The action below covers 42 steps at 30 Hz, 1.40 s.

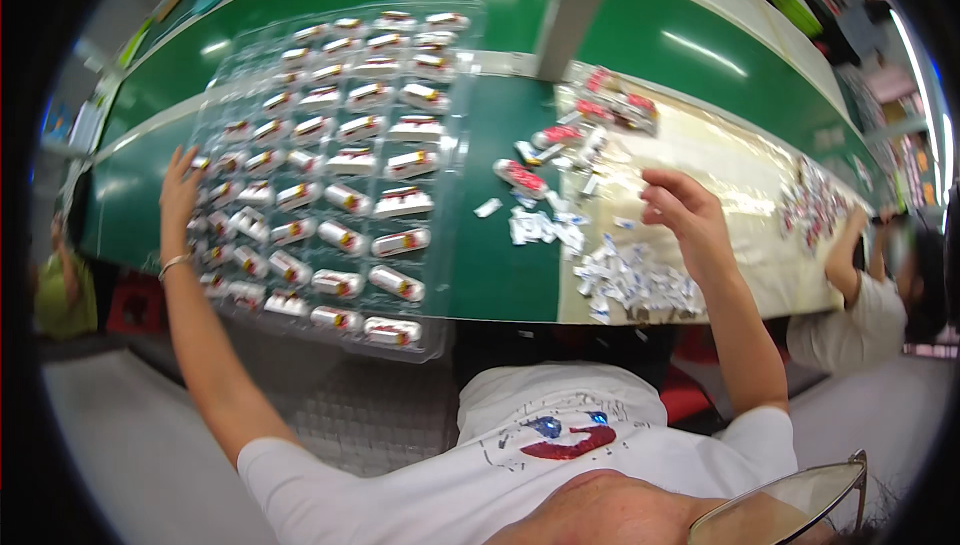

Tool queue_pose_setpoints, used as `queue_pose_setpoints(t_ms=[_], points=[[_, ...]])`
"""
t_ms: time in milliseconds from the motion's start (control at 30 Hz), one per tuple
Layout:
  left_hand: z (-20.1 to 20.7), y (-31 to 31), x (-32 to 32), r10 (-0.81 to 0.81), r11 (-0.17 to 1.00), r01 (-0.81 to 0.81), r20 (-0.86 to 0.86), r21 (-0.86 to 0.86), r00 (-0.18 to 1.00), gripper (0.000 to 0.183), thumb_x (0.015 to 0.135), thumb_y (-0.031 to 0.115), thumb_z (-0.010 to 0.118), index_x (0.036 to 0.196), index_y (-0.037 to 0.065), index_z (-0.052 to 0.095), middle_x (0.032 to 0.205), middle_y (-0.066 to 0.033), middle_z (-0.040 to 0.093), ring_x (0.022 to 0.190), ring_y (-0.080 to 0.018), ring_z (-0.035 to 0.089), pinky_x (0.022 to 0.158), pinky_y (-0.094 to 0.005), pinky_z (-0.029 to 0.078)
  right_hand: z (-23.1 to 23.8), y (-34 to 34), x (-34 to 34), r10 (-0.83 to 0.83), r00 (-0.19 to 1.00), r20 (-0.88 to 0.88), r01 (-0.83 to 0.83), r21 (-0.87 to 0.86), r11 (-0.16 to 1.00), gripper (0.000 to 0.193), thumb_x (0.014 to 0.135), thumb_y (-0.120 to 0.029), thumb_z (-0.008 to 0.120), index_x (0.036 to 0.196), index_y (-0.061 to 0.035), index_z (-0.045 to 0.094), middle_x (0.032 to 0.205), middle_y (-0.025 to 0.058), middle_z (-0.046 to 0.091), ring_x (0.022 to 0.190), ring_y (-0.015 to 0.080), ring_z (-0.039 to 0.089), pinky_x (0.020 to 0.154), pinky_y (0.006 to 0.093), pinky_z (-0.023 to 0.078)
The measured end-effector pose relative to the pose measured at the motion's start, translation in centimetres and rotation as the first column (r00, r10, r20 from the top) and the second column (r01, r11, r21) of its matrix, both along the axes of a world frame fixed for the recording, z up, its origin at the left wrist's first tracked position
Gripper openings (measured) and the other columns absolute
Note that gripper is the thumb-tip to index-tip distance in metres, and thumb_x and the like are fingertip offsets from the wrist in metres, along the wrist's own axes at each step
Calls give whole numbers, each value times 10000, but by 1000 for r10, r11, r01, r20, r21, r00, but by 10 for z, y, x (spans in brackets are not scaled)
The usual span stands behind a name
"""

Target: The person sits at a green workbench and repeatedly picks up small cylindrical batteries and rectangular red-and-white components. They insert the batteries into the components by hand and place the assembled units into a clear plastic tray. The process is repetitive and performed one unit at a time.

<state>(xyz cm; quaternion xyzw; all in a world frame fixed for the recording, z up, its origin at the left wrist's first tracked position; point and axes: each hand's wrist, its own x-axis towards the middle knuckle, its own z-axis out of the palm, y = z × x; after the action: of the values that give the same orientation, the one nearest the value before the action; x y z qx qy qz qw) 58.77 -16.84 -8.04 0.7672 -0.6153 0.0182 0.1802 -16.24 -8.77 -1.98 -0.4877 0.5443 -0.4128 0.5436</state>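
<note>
The left one of two head-worn fisheye cameras is looking steeply down from close above the long, glossy green worktable [505, 280]. It is facing across the tabletop, while the wearer's white short-sleeved T-shirt [480, 465] is showing below

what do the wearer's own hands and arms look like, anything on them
Both the left hand and right hand are ungloved. A thin, pale bracelet circles the left wrist; none shows on the right. The white sleeves are short, leaving both forearms bare.
</note>
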Motion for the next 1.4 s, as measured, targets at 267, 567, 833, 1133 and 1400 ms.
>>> queue_pose_setpoints(t_ms=[267,567,833,1133,1400], points=[[32,0,-90,2,898,-162,-366,-408,931,352,940,109,555,1288,84,597,1269,-145,606,1158,-221,584,992,-310,436,-19,-22,-22,-17,934,-358,-75,-242,967,224,885,-143,668,1082,-37,676,946,33,678,849,94,605,748,241,487],[112,54,-417,-588,784,563,-604,-262,537,188,912,52,600,1069,16,698,986,-82,715,921,-145,668,847,-276,506,-32,-63,15,-154,650,-744,-536,-592,602,221,807,-19,642,1019,-80,642,1040,92,597,1005,264,589,871,365,481],[91,68,-529,-330,604,789,-866,112,375,168,895,89,632,1001,-21,702,879,-66,713,784,-113,656,747,-246,512,-26,-46,-12,-4,814,-581,-343,-487,803,311,835,-96,700,1132,-58,615,922,51,595,840,164,598,781,286,487],[56,109,-604,-53,817,570,-996,-81,-66,452,976,275,570,1323,-10,510,1157,-87,639,1077,-145,610,833,-268,523,-13,23,-34,54,986,155,-16,-240,971,265,855,-164,731,1007,-20,569,871,13,596,768,59,577,696,212,489],[40,126,-620,-60,912,387,-978,-136,-201,303,962,203,596,1188,3,625,987,-49,677,844,-77,625,724,-225,525,-10,65,-24,155,975,-157,-208,-421,883,239,871,-96,676,1060,25,593,958,127,670,812,200,672,737,315,530]])
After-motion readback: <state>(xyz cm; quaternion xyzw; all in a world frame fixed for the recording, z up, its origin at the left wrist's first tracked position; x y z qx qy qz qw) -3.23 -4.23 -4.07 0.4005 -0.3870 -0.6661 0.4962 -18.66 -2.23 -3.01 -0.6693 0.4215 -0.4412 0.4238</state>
